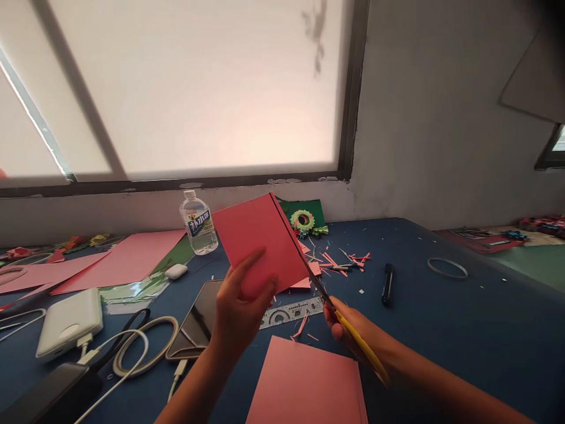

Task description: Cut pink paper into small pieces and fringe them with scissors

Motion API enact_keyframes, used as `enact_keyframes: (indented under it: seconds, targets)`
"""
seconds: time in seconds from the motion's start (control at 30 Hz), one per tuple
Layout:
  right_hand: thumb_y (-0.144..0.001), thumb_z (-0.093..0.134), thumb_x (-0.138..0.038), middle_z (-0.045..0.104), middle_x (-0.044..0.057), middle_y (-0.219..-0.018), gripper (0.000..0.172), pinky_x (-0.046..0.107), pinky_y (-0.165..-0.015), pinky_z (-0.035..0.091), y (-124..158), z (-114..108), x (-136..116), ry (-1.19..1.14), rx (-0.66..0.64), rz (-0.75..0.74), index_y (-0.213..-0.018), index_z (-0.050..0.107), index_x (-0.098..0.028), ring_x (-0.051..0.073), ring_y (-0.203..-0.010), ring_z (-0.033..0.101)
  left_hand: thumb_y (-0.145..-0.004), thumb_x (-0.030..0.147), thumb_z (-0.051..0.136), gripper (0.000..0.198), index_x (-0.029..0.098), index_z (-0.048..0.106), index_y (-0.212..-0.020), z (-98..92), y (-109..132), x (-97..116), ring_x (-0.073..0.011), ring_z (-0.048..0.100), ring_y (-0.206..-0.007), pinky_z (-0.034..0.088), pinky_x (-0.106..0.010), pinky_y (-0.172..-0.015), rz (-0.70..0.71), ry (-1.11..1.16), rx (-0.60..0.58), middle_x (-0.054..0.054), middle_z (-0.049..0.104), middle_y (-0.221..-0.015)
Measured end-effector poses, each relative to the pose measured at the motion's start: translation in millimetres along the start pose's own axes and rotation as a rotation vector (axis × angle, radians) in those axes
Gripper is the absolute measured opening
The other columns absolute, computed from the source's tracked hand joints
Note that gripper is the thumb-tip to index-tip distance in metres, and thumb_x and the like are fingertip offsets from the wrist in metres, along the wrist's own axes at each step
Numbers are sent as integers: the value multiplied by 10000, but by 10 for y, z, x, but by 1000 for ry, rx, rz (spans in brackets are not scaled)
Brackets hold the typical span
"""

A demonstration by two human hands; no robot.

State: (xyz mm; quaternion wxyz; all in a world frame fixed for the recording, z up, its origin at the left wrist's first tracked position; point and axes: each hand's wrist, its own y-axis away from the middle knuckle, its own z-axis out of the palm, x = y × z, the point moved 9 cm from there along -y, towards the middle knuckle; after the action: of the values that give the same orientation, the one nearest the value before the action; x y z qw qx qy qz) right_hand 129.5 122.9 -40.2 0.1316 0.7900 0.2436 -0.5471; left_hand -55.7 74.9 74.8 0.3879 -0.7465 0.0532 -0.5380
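Note:
My left hand (241, 300) grips a sheet of pink paper (260, 229) by its lower part and holds it tilted above the table. A dark line runs along the right edge of this sheet. In my right hand (353, 330) is a pair of scissors (359, 343) with yellow handles. Their blades lie along the paper's lower right corner, at the dark line. Below my hands, more pink paper (306, 383) rests at the table's near edge. A clear plastic ruler (293, 311) lies partly behind my hands.
On the blue table (424, 335) are a black pen (387, 284), paper scraps (339, 262) and a ring (447, 267). To the left stand a water bottle (198, 227), a phone (196, 324), a white power bank (70, 323) with cables, and pink sheets (128, 259).

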Motion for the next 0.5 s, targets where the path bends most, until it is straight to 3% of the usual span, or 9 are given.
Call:
enact_keyframes:
  seconds: [0.2, 0.5]
  targets:
    - [-501, 456, -811, 441, -13, -711, 694, 225, -523, 344, -11, 3, 67, -2, 7, 35, -822, 458, -195, 109, -605, 377, -665, 328, 659, 432, 193, 593, -1070, 7, 9, -8, -114, 603, -559, 509, -200, -397, 7, -3, 1, -89, 558, -1068]
    - [-506, 447, -813, 430, -14, -678, 686, 218, -491, 327, 37, 5, -2, -47, 15, 32, -816, 450, -201, 109, -590, 366, -658, 353, 659, 439, 199, 596, -1065, 17, 8, -5, -93, 576, -495, 497, -197, -372, -22, -3, 9, -77, 567, -1012]
